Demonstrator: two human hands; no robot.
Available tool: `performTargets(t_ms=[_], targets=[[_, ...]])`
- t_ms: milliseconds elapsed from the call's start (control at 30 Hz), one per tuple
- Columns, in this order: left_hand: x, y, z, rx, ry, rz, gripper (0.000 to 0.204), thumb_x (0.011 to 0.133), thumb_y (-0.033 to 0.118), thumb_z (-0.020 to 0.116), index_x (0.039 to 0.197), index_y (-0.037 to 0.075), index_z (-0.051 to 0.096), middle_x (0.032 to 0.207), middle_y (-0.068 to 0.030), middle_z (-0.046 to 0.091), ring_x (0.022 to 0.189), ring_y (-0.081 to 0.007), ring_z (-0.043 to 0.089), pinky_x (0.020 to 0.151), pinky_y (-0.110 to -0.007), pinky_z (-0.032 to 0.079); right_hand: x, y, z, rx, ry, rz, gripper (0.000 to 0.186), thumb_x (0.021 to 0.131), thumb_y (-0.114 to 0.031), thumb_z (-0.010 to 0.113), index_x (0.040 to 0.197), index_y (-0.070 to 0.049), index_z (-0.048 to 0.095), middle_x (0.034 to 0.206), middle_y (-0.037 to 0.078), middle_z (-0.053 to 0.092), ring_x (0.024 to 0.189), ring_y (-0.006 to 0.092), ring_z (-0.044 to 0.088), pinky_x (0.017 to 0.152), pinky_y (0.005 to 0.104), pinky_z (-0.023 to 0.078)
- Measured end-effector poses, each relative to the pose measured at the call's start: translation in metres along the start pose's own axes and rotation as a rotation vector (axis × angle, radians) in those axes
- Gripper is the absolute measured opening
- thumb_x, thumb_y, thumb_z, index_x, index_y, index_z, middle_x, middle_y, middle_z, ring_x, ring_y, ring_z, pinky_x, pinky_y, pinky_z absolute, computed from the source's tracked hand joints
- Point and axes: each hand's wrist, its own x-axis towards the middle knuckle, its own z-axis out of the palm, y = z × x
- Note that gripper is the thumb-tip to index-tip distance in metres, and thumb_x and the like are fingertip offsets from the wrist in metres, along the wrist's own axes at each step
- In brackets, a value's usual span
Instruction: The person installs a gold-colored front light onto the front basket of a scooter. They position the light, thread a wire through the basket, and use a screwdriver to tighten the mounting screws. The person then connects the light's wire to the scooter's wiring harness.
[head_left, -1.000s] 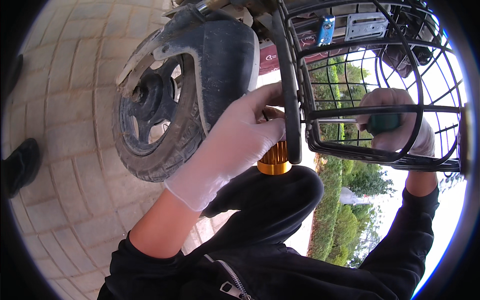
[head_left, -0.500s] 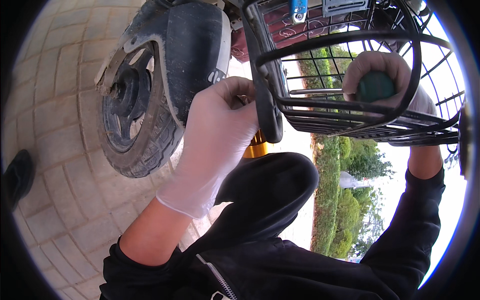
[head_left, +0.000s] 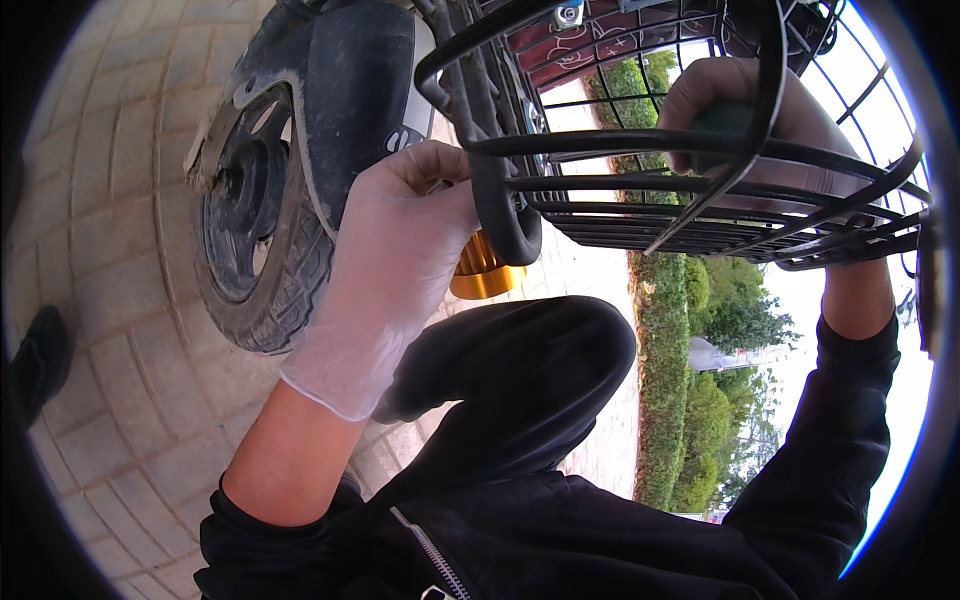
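Observation:
My right hand point(head_left: 790, 112), in a thin whitish glove, reaches into a black wire basket point(head_left: 490, 195). Its fingers wrap round the dark green handle of a screwdriver point(head_left: 718, 122), partly hidden by the basket wires; the shaft is hard to make out now. On the basket's left side, my left hand point(head_left: 395, 235), gloved too, is closed with thumb and fingers pinched together against the thick black frame. Whatever those fingertips hold is hidden. Just below them sits a shiny gold cylinder point(head_left: 487, 275), partly covered by the hand and frame.
A dusty wheel point(head_left: 250, 230) with a black fender point(head_left: 360, 90) stands to the left on paving bricks point(head_left: 130, 290). My bent knee point(head_left: 580, 345) is under the basket. A dark shoe point(head_left: 40, 365) shows at the far left. Hedges point(head_left: 665, 400) lie beyond.
The basket, both hands and the wheel sit further left and higher in the picture. More of the gold cylinder shows. The screwdriver shaft, plain before, is now hard to see.

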Motion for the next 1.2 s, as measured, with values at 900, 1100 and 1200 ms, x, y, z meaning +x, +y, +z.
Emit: performTargets(t_ms=[900, 1100, 1200], targets=[[-0.012, 0.012, -0.024, 0.136, -0.309, -0.209, 0.052, 0.082, 0.012, 0.079, 0.125, 0.003, 0.051, 0.114, -0.0108, 0.063, 0.111, -0.0200, 0.063, 0.102, -0.037, 0.048, 0.002, -0.017, 0.001, 0.444, 0.017, 0.593, 0.049, 0.070, -0.034, 0.076, 0.100, 0.003, 0.067, 0.078, 0.009, 0.069, 0.061, 0.0134, 0.064, 0.052, 0.0237, 0.049], [-0.011, 0.003, -0.031, 0.353, -0.453, -0.041, 0.073, 0.079, 0.013, 0.080, 0.139, 0.004, 0.039, 0.122, -0.0120, 0.057, 0.117, -0.0218, 0.059, 0.105, -0.038, 0.045, 0.008, -0.024, -0.002, 0.337, -0.070, 0.641, 0.024, 0.078, -0.007, 0.072, 0.099, 0.002, 0.067, 0.082, 0.008, 0.070, 0.065, 0.0152, 0.067, 0.050, 0.0242, 0.051], [-0.006, 0.001, -0.034, 0.465, -0.509, 0.017, 0.078, 0.079, 0.010, 0.078, 0.143, 0.004, 0.034, 0.129, -0.0133, 0.052, 0.119, -0.0223, 0.058, 0.102, -0.038, 0.047, 0.006, -0.023, -0.006, 0.360, -0.078, 0.553, 0.039, 0.063, -0.010, 0.081, 0.098, 0.001, 0.067, 0.085, 0.006, 0.066, 0.073, 0.0139, 0.064, 0.061, 0.0280, 0.050]])
